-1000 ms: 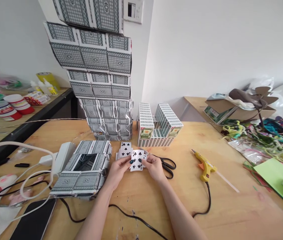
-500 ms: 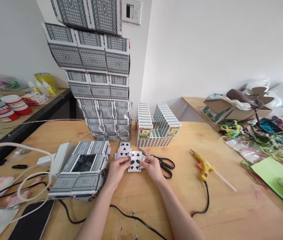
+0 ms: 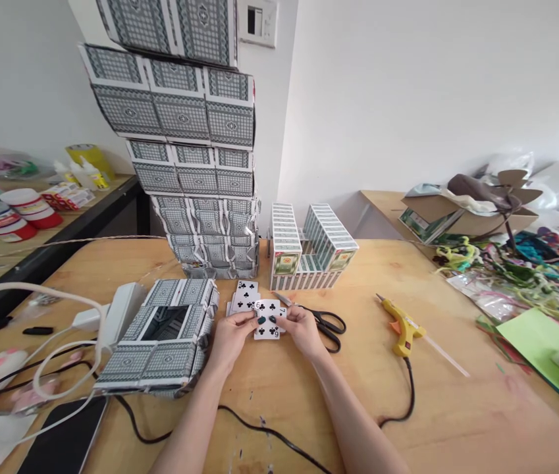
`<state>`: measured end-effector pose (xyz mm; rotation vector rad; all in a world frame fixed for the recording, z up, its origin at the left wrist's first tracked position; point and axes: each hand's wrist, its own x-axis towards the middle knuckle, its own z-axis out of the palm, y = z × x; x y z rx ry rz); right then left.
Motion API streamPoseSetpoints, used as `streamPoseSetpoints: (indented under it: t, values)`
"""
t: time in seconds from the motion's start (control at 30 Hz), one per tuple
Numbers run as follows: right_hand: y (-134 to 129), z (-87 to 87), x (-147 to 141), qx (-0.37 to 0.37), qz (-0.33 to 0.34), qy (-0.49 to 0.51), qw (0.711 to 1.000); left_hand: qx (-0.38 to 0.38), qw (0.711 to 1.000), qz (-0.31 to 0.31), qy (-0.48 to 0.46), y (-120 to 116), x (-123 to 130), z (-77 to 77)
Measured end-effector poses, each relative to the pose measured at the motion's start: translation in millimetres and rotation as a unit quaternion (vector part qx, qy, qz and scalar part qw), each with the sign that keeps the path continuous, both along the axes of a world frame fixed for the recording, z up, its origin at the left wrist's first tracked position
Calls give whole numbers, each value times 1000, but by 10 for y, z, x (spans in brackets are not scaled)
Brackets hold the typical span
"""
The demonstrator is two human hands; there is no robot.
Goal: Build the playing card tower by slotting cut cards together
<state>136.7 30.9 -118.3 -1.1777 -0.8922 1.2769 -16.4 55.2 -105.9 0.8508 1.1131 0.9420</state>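
Observation:
Between both hands is a six of clubs playing card (image 3: 268, 311), face up, with a seven card partly covered at its right. My left hand (image 3: 234, 334) pinches the card's left edge, thumb on its face. On the right edge, my right hand (image 3: 301, 331) grips with its thumb on the face too. Just beyond my left fingers lies a five of clubs card (image 3: 246, 293) on other cards. Black-handled scissors (image 3: 326, 324) lie right beside my right hand. At the left sits a box-like piece covered in playing cards (image 3: 170, 355) with a square opening.
A tall tower of folded cards (image 3: 190, 171) stands at the back left. Stacked card boxes (image 3: 286, 263) are right of it. A yellow glue gun (image 3: 406, 332) lies on the right, its cord trailing forward. A phone (image 3: 64, 438), cables and a white power strip (image 3: 124, 313) occupy the left.
Almost nothing differs. The view has shifted very slightly, and both hands keep the same hold on the six of clubs card.

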Motion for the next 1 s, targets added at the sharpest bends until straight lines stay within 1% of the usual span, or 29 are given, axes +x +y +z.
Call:
streamPoseSetpoints:
  t: [0.27, 0.43, 0.6, 0.73, 0.83, 1.0]
  values:
    - [6, -9, 13, -6, 4, -14, 1000, 16, 999, -13, 25, 6, 5, 3]
    - [9, -13, 13, -3, 4, -6, 1000, 38, 999, -15, 30, 17, -9, -56]
    - [6, 8, 4, -15, 16, 3, 1000, 66, 996, -19, 61, 23, -15, -94]
    - [4, 8, -1, -6, 6, -2, 1000, 77, 993, -5, 84, 30, -5, -97]
    - [4, 3, 0, -6, 10, 7, 1000, 85, 992, 2, 93, 33, -3, -109]
    - [15, -1, 19, -9, 13, 21, 1000, 96, 992, -24, 81, 21, -20, -104]
